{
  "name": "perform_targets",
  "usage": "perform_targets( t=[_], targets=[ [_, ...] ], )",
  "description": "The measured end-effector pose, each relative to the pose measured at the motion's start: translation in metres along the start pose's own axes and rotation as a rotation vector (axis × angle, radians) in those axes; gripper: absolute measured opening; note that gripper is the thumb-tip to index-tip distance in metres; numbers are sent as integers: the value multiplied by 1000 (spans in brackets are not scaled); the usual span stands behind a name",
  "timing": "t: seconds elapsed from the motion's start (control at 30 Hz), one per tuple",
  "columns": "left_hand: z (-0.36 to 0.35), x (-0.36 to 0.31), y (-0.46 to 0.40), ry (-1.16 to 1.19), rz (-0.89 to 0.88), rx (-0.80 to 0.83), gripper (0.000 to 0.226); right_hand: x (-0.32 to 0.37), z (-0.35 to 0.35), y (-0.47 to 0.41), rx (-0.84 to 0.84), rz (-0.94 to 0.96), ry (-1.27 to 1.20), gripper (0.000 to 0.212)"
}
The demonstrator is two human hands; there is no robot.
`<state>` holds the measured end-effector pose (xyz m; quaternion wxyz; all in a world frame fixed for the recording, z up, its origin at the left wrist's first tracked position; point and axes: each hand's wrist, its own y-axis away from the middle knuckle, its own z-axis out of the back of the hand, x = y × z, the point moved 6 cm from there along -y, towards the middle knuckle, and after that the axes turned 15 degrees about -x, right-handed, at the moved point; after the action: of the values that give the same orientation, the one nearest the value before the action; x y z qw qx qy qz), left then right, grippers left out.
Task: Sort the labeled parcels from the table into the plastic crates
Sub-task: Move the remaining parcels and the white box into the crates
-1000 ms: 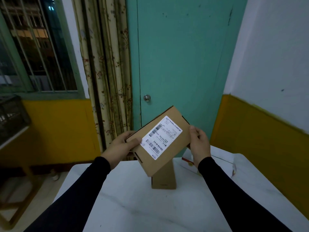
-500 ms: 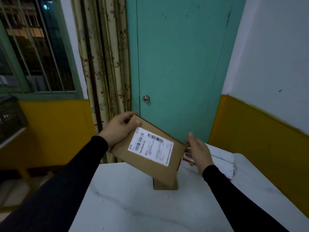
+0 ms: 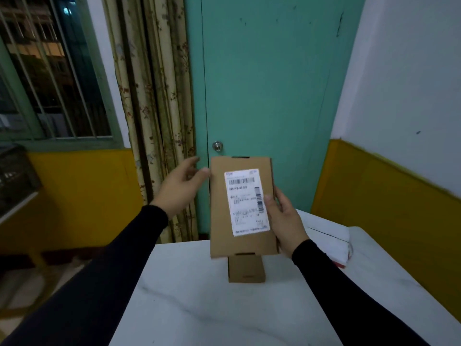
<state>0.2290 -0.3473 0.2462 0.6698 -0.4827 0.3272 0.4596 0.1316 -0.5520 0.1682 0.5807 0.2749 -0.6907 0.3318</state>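
Note:
I hold a flat brown cardboard parcel (image 3: 219,221) upright above the table, its white shipping label (image 3: 245,202) facing me. My right hand (image 3: 284,221) grips its right edge, thumb on the label side. My left hand (image 3: 180,187) is beside the parcel's upper left edge with fingers loosely spread; its fingertips just reach the edge. A second small brown box (image 3: 245,269) lies on the white table (image 3: 199,308) under the held parcel. A white parcel (image 3: 329,239) lies at the table's back right.
A dark crate (image 3: 15,176) sits on a stand at the far left. Behind the table are a teal door (image 3: 262,83), a patterned curtain (image 3: 154,108) and a barred window. A yellow-and-white wall runs along the right side.
The parcel has turned from a tilt to upright with the label vertical. My right hand took hold of its right edge and my left hand let go of its grip.

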Motion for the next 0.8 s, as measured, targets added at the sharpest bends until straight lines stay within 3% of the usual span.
perform_targets(
  t=[0.07, 0.13, 0.37, 0.5, 0.8],
  targets=[
    [-14, 11, 16, 48, 66, 73, 58, -1, -1, -4, -47, -26, -66, 34],
    [-30, 18, 30, 112, 117, 119, 50, -1, -5, -6, -66, -52, -133, 28],
    [-46, 32, 45, 269, 191, 40, 19, -5, -13, -3, -52, -66, -173, 30],
    [-45, 35, 41, 289, 207, 20, 20, -11, -13, -4, -50, -90, -172, 46],
    [-22, 39, 44, 285, 235, -139, 32, -7, -34, -6, 65, -58, -33, 42]
  ],
)
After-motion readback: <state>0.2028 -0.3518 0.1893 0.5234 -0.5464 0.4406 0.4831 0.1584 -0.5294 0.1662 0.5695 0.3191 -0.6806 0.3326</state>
